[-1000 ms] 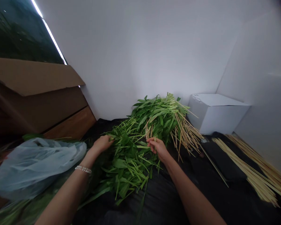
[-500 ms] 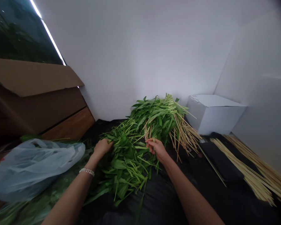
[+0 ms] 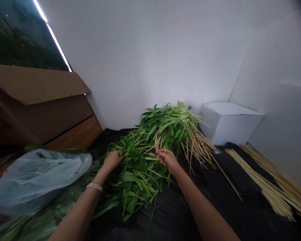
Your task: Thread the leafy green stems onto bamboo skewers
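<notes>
A loose heap of water spinach (image 3: pixel 134 180), long green stems with narrow leaves, lies in front of me on black sheeting. My left hand (image 3: pixel 113 160), with a beaded bracelet on its wrist, is at the heap's left side; its fingers are curled at the leaves, their tips partly hidden. On the other side, my right hand (image 3: pixel 167 159) is closed in a pinch on a pale green stem (image 3: pixel 165 150) above the heap's edge. Behind both hands rises a bigger pile of water spinach (image 3: pixel 163 122), with thin wooden sticks (image 3: pixel 199 144) fanning out on its right.
At left lie a translucent plastic bag (image 3: pixel 40 182) and bagged greens (image 3: pixel 50 212), below an open cardboard box (image 3: pixel 37 83). To the right are a white box (image 3: pixel 230 124), a black flat object (image 3: pixel 238 172) and bundles of long sticks (image 3: pixel 268 187). A white wall stands behind.
My left hand has shifted slightly to the right, further into the leaves. The right hand keeps its pinch in nearly the same spot.
</notes>
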Tool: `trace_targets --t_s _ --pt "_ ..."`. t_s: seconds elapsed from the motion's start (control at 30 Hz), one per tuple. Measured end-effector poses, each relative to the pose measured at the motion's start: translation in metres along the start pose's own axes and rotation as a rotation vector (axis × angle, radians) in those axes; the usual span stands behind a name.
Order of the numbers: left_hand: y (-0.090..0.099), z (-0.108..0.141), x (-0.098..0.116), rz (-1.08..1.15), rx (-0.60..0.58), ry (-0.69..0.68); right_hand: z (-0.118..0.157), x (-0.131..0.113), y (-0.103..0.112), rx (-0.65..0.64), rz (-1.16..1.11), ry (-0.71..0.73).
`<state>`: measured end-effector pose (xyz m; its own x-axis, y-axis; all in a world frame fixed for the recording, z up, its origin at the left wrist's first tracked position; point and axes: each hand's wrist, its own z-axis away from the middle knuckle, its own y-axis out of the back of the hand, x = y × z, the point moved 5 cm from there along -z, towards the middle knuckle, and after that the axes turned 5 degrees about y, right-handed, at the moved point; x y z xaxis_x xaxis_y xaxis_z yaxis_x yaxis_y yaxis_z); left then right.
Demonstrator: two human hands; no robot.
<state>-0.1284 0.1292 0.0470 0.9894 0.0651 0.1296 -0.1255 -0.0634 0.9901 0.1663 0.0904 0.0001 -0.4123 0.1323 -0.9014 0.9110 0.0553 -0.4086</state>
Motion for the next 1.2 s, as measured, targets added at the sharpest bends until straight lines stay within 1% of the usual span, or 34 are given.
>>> trace_targets --t_s 0.07,0.1,0.17,0.2,0.23,0.27,0.33,0.4,0.5,0.57,0.63,0.73,0.83,0.93,1.07,1.13,1.2 --pt "0.017 0.002 -0.003 0.018 0.078 0.05 0.0 0.0 0.0 0.002 -0.003 0.0" --pt "0.029 0.004 -0.003 0.041 0.143 0.082 0.0 0.001 0.0 0.003 -0.004 -0.002" --pt "0.056 0.011 0.0 0.114 0.311 0.123 0.0 0.002 0.0 0.003 -0.008 -0.01" --pt "0.068 0.016 0.005 0.16 0.396 0.109 0.001 0.002 -0.001 0.002 -0.012 -0.012" --pt "0.078 0.022 0.013 0.203 0.466 0.061 0.001 0.002 -0.001 0.002 -0.021 -0.013" --pt "0.086 0.029 0.024 0.239 0.518 -0.017 0.001 0.002 -0.001 0.004 -0.033 -0.012" --pt "0.091 0.043 0.049 0.28 0.576 -0.224 0.002 0.0 0.0 0.016 -0.07 -0.013" --pt "0.085 0.06 0.073 0.277 0.592 -0.454 0.002 -0.001 0.002 0.037 -0.118 -0.026" --pt "0.064 0.086 0.1 0.216 0.559 -0.764 0.004 -0.003 0.002 0.027 -0.176 -0.077" --pt "0.049 0.101 0.112 0.152 0.514 -0.901 0.006 -0.005 -0.001 -0.033 -0.194 -0.102" --pt "0.038 0.111 0.12 0.093 0.469 -0.978 0.009 -0.009 -0.007 -0.102 -0.214 -0.102" --pt "0.029 0.121 0.126 0.049 0.436 -1.05 0.012 -0.013 -0.013 -0.169 -0.251 -0.094" --pt "0.028 0.124 0.128 0.031 0.447 -1.086 0.014 -0.011 -0.016 -0.205 -0.258 -0.124" --pt "0.027 0.126 0.129 0.013 0.453 -1.105 0.015 -0.005 -0.018 -0.205 -0.224 -0.16" --pt "0.02 0.13 0.13 0.006 0.393 -1.138 0.014 -0.001 -0.018 -0.17 -0.25 -0.149" --pt "0.019 0.127 0.128 0.074 0.368 -1.087 0.013 -0.003 -0.017 -0.148 -0.266 -0.119" --pt "0.021 0.117 0.122 0.2 0.358 -0.964 0.013 -0.006 -0.016 -0.129 -0.256 -0.095"
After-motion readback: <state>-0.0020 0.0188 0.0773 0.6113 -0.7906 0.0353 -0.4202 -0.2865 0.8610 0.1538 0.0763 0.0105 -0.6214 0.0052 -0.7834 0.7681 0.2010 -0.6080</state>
